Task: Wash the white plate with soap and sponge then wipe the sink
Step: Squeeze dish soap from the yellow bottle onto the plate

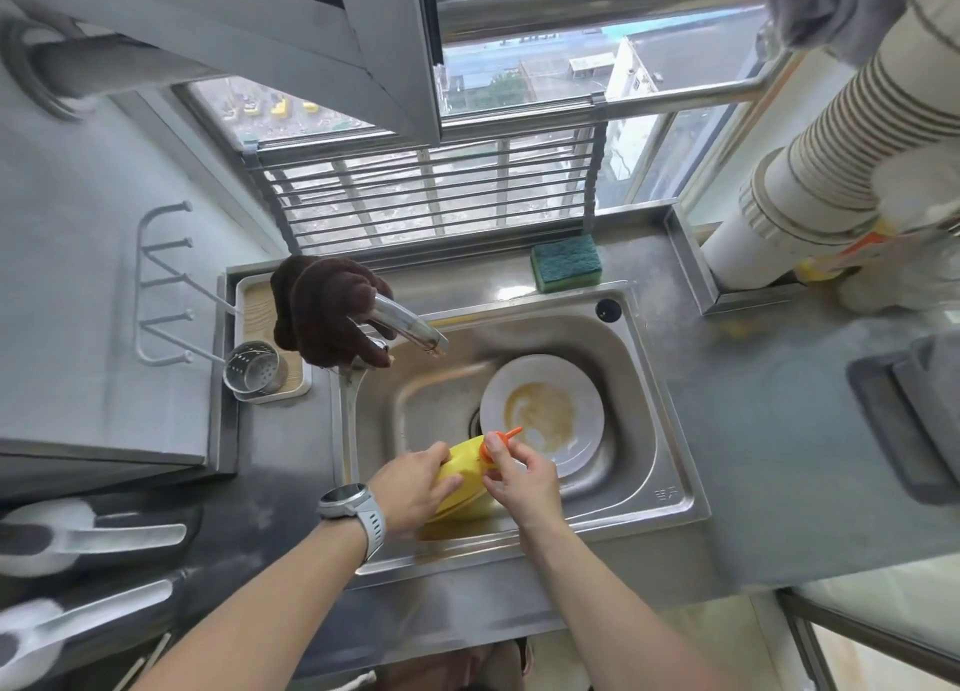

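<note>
Now both hands on the yellow soap bottle (460,475) (left hand (415,490) around its body, right hand (519,482) pinching its orange cap (491,443)).

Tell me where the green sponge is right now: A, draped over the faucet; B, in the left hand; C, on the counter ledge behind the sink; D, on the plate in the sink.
C: the green sponge lies on the ledge behind the sink, untouched by either hand.
</note>
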